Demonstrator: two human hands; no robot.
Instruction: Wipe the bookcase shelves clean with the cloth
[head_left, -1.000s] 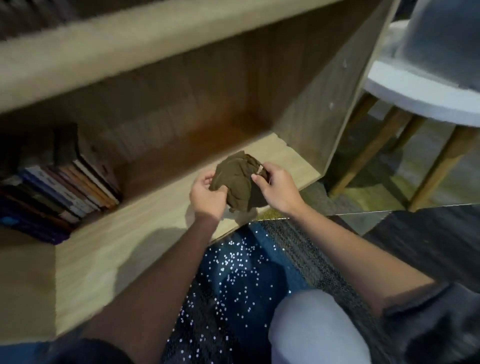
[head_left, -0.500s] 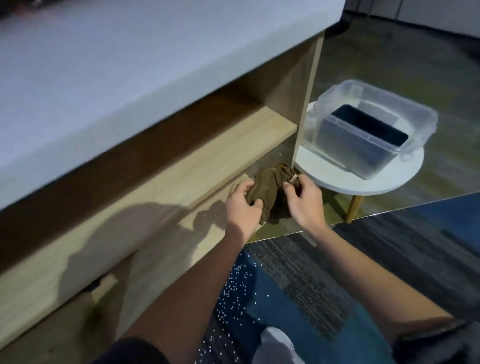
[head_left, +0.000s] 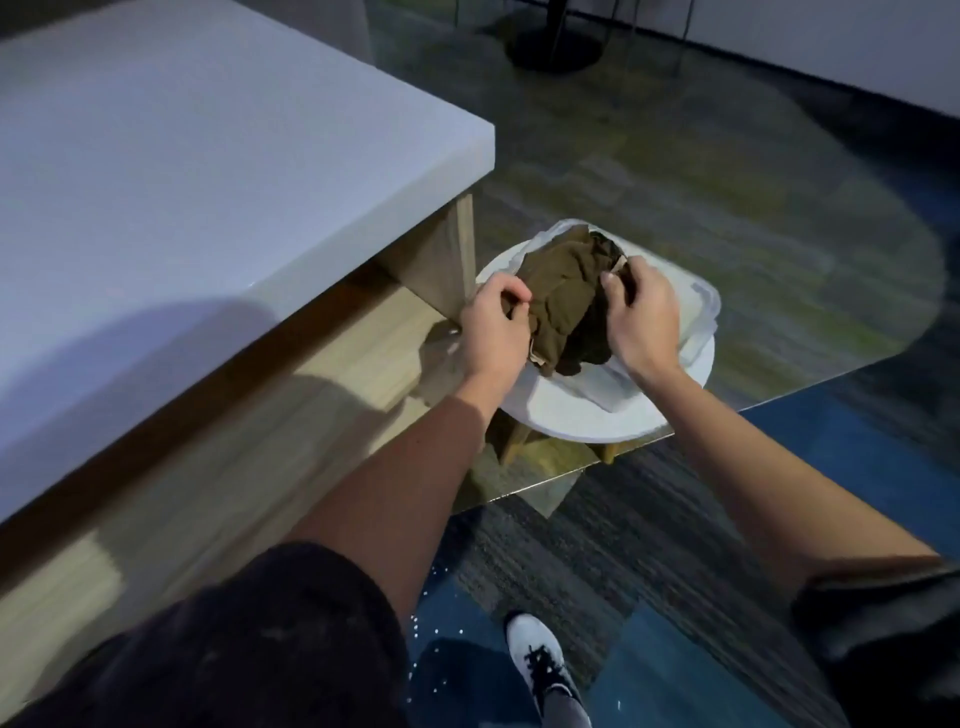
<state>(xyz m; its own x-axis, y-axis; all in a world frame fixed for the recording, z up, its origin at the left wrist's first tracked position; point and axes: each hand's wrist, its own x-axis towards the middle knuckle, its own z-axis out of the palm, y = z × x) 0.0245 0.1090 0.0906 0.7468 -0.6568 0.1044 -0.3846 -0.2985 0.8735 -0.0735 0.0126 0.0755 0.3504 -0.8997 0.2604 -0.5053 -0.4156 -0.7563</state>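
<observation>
White and smooth, the bookcase (head_left: 208, 182) top is a thick slab over pale wood-grain shelves on my left. My left hand (head_left: 493, 332) curls its fingers into one edge of the crumpled olive-brown cloth (head_left: 566, 306); my right hand (head_left: 644, 322) bunches the other side. The soft, wrinkled bundle sits between them, over a clear plastic tub (head_left: 704, 306) on a round white side table (head_left: 571, 415) just beside the bookcase's end panel.
</observation>
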